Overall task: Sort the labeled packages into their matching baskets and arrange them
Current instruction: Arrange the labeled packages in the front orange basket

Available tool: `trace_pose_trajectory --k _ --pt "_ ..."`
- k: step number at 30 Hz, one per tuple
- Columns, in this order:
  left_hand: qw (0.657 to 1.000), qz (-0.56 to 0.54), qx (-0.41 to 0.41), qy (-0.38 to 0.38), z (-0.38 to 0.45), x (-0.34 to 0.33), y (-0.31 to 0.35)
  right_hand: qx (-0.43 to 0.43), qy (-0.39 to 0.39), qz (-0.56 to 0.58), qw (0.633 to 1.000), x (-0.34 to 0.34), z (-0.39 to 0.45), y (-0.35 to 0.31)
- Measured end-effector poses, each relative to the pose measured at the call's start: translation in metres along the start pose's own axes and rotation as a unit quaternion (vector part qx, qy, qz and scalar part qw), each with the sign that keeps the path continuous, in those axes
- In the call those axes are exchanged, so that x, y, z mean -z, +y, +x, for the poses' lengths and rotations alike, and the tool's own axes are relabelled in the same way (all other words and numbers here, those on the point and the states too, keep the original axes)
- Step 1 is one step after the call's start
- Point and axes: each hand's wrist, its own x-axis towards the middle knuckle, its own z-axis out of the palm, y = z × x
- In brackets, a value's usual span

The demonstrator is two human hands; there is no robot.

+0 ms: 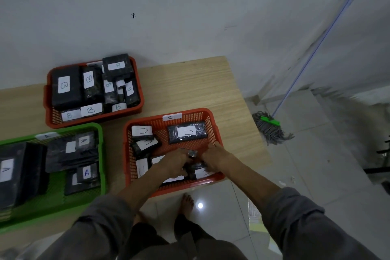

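Observation:
Both my hands reach into the orange basket labelled C (pixel 213 124) at the table's near right. My left hand (pixel 176 163) and my right hand (pixel 213 159) close together around a small black package (pixel 192 154) near the basket's front. Several black packages with white C labels lie inside, one flat at the back right (pixel 187 132), others stacked at the left (pixel 141 132). The orange basket with B packages (pixel 47 99) sits at the back left. The green basket with A packages (pixel 100 154) sits at the near left.
The wooden table (pixel 200 86) ends just right of the C basket and stands against a white wall. A mop (pixel 270 125) leans on the tiled floor to the right. My bare foot (pixel 186 202) shows below the table's edge.

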Motion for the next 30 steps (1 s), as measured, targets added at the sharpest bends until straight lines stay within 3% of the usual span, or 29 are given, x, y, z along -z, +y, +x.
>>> trace_pose_trajectory --k 6,11,14,17,25,30 --pt "0.985 0.170 -0.008 -0.018 -0.006 0.004 -0.004 -0.068 -0.091 0.094 0.989 0.011 0.012 -0.006" --pt "0.974 0.222 0.017 -0.034 -0.005 0.004 -0.002 -0.108 -0.093 0.197 0.970 0.011 0.019 -0.006" --pt "0.974 0.224 0.025 -0.036 -0.004 0.003 -0.002 -0.048 -0.064 0.149 0.986 0.014 0.018 -0.006" --pt "0.973 0.227 0.024 -0.042 -0.004 0.003 -0.003 -0.075 -0.140 0.133 0.978 0.013 0.021 -0.010" --pt "0.974 0.221 0.019 -0.049 -0.004 0.000 -0.006 -0.109 -0.199 0.040 0.973 0.013 0.030 -0.014" --pt "0.973 0.222 0.024 -0.054 -0.003 -0.001 -0.006 -0.071 -0.170 0.101 0.978 0.013 0.029 -0.019"
